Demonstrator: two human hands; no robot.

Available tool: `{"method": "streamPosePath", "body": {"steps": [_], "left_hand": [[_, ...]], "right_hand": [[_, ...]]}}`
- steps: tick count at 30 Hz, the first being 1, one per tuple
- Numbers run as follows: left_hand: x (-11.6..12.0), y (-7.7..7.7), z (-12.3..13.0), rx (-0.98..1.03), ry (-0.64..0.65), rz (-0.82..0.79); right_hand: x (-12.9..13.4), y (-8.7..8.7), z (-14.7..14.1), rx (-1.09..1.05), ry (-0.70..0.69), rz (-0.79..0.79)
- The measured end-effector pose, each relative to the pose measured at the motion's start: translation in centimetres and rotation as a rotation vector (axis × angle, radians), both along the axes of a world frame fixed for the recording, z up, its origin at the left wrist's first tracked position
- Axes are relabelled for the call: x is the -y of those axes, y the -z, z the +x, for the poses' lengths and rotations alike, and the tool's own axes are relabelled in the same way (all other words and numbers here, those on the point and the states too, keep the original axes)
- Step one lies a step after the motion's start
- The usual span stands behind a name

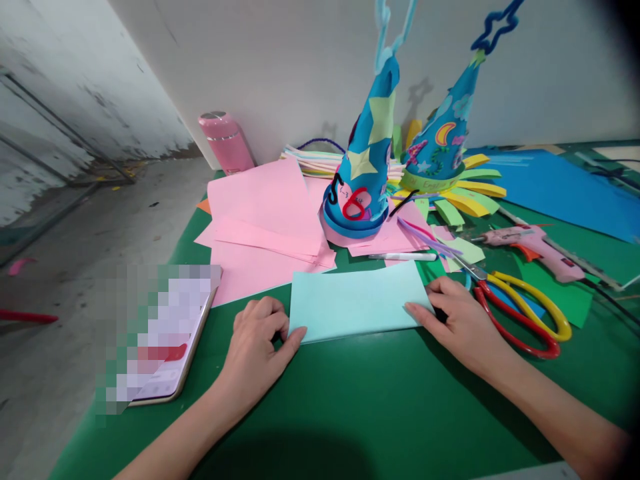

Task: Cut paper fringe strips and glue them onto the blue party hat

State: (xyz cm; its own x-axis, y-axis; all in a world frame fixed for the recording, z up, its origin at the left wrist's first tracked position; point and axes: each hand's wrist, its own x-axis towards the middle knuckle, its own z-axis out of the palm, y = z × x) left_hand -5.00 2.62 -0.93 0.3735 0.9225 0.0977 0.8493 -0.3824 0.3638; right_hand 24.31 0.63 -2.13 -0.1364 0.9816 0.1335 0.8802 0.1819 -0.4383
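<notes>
A light aqua sheet of paper (356, 301), folded into a long rectangle, lies before me on the green table (320, 400). My left hand (260, 337) grips its left end, with the thumb on top at the lower left corner and the fingers curled at the edge. At the right end my right hand (447, 310) pinches the paper, thumb on its face and fingers partly hidden behind the edge. Scissors (520, 307) with red and yellow handles lie just beyond my right hand.
Two blue cone hats (367, 153) (443, 127) stand at the back. Pink sheets (260, 207) and a pink bottle (227, 143) are at the back left, a phone (170, 340) at left. A pink glue gun (535, 250) and blue sheet (565, 187) lie at right.
</notes>
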Motion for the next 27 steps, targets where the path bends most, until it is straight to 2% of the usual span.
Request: {"method": "streamPosePath", "body": {"steps": [11, 16, 20, 22, 25, 27], "left_hand": [[0.7, 0.0, 0.3, -0.094, 0.017, 0.075], [0.8, 0.0, 0.4, -0.152, -0.016, 0.081], [1.1, 0.1, 0.4, -0.163, -0.068, 0.205], [1.3, 0.3, 0.2, -0.156, 0.004, 0.274], [1.2, 0.9, -0.3, -0.148, 0.266, 0.261], [1.1, 1.3, -0.5, -0.153, 0.379, 0.248]], "right_hand": [[-0.2, -0.1, 0.0, 0.043, -0.005, 0.008], [-0.1, 0.1, 0.0, 0.064, -0.001, 0.023], [-0.1, 0.0, 0.0, 0.071, 0.001, 0.026], [-0.1, 0.0, 0.0, 0.073, 0.000, 0.027], [-0.1, 0.0, -0.1, 0.073, -0.003, 0.039], [-0.2, 0.0, -0.2, 0.075, -0.004, 0.047]]}}
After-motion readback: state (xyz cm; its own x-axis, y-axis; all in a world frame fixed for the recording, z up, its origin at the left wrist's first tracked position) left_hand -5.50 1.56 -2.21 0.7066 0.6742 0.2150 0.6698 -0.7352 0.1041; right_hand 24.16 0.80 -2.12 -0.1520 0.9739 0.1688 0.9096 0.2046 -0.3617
